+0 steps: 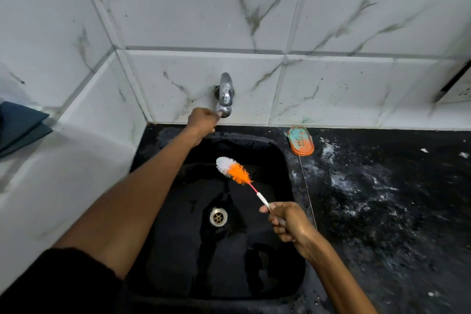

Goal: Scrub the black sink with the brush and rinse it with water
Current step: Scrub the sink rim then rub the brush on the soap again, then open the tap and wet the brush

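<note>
White marble-look tiles [204, 7] covered the wall behind and to the left, grey-veined, with dark specks low down near the counter. Black speckled counter [382, 199] ran to the right of the basin, smeared with whitish residue and a few pale scraps. Black sink [288, 160] sat set into it, square with rounded corners, its floor wet and glossy, a metal drain [218, 216] near the middle. Left arm in a dark sleeve [63, 280] stretched diagonally across the basin toward the wall. Folded dark blue cloth [20, 125] lay on the white ledge at far left. Chrome tap [225, 93] stuck out of the tile just above the sink's back edge; no stream of water could be made out under it. Left hand [202, 120] was at the tap's lower end, fingers curled around the knob there. Right hand [286, 222], wet-looking, was closed round the white handle of the brush [235, 169], thumb laid along the shaft. Brush was held above the basin, angled up and to the left, its white-and-orange bristle head over the back half of the sink, apart from the surface as far as could be told. Orange soap dish [300, 141], smeared green, rested on the counter just beside the sink's back right corner.
</note>
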The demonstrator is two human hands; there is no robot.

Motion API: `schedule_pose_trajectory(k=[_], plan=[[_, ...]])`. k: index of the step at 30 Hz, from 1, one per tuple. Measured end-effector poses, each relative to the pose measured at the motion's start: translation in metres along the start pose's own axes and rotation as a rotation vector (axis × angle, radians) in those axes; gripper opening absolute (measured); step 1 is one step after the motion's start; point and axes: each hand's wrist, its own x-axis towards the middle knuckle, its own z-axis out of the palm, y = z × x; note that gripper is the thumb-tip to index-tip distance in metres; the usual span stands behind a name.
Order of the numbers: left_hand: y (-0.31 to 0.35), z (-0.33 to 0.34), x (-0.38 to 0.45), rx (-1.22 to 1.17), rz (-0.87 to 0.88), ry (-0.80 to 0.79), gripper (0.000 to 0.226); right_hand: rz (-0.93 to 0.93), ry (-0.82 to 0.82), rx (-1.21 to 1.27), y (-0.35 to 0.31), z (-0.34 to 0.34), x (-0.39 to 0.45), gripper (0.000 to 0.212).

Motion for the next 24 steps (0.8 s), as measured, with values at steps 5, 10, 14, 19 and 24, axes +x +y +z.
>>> schedule_pose_trajectory(k=[5,10,14,19,24], plan=[[0.026,0.016,0.043,-0.046,-0.128,-0.023,0.024,-0.010,-0.020,0.059,0.002,-0.001,0.001,0.029],[0.026,0.017,0.056,-0.079,-0.176,-0.071,0.009,-0.015,-0.062,0.109,-0.001,0.001,0.004,0.027],[0.022,0.015,0.060,-0.202,-0.229,-0.155,0.024,0.002,-0.071,0.122,-0.003,0.005,0.010,0.027],[0.014,0.009,0.061,-0.322,-0.275,-0.204,0.033,0.013,-0.076,0.152,-0.001,0.004,0.013,0.027],[0.014,0.009,0.059,-0.369,-0.268,-0.225,0.025,0.025,-0.069,0.173,0.004,-0.005,0.011,0.028]])
